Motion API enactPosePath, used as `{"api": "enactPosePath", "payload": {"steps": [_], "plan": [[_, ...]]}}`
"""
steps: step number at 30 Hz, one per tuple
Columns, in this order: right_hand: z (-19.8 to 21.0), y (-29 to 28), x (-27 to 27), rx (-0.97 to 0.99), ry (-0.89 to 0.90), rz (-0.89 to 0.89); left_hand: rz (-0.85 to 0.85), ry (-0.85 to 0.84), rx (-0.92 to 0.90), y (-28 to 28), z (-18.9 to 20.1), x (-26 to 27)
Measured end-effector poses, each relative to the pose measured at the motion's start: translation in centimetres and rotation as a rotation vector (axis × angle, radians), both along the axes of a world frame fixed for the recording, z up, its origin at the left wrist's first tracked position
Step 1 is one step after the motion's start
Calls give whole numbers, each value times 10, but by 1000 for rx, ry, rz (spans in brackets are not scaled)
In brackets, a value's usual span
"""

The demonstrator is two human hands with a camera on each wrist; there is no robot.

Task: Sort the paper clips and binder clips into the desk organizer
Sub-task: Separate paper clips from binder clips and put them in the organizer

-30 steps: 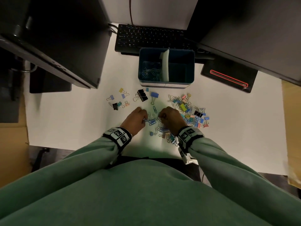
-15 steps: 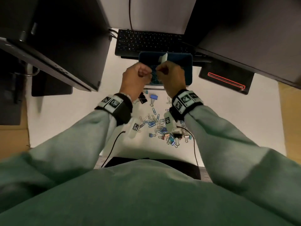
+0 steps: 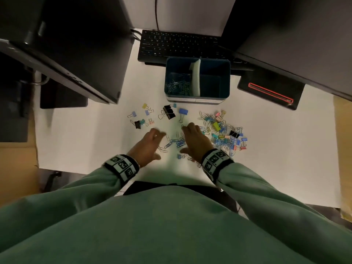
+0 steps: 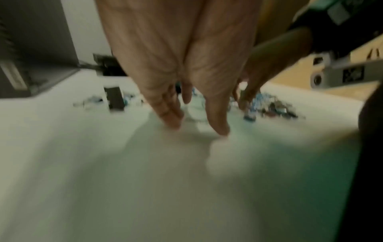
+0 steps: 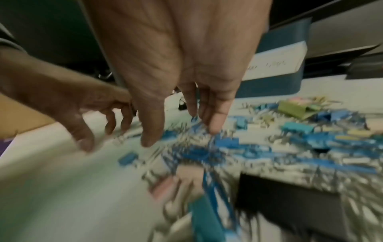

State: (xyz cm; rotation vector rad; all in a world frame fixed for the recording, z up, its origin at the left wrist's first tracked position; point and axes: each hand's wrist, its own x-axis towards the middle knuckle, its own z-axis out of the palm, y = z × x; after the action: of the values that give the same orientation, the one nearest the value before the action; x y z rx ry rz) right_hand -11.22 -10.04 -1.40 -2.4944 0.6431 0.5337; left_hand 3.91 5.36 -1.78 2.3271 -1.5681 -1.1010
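A blue desk organizer (image 3: 224,80) stands behind the clips, split by a white divider (image 3: 196,79); its left bin holds paper clips (image 3: 178,85), its right bin looks bare. Both hands hover low over the white desk with loosely spread fingers and nothing in them. My left hand (image 3: 150,143) (image 4: 196,117) is left of a small patch of blue paper clips (image 3: 176,142). My right hand (image 3: 192,140) (image 5: 180,131) is just right of that patch. A mixed heap of coloured binder clips and paper clips (image 3: 224,134) (image 5: 300,139) lies to the right.
A loose group of binder clips (image 3: 144,116), a black binder clip (image 3: 169,112) and a blue one (image 3: 183,111) lie left of and before the organizer. A keyboard (image 3: 179,44) sits behind it. Dark monitors (image 3: 72,44) overhang both sides. A black device (image 3: 270,90) lies at right.
Both hands came back down from over the organizer's left bin to the clips on the desk, and their fingers went from pinched to spread and empty.
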Motion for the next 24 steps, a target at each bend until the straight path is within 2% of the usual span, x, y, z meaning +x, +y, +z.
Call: {"api": "enactPosePath", "payload": {"steps": [5, 10, 15, 20, 24], "plan": [[-19, 15, 5, -9, -85, 13, 45, 33, -144, -20, -16, -15], [-22, 10, 6, -1, -101, -9, 43, -13, -162, -41, -19, -23], [-15, -11, -8, 108, -171, -190, 81, -10, -103, -45, -18, -25], [15, -33, -16, 273, -338, -404, 274, 136, -146, -44, 6, -15], [65, -58, 13, 314, -615, -517, 518, 290, -303, -63, 59, 4]]}}
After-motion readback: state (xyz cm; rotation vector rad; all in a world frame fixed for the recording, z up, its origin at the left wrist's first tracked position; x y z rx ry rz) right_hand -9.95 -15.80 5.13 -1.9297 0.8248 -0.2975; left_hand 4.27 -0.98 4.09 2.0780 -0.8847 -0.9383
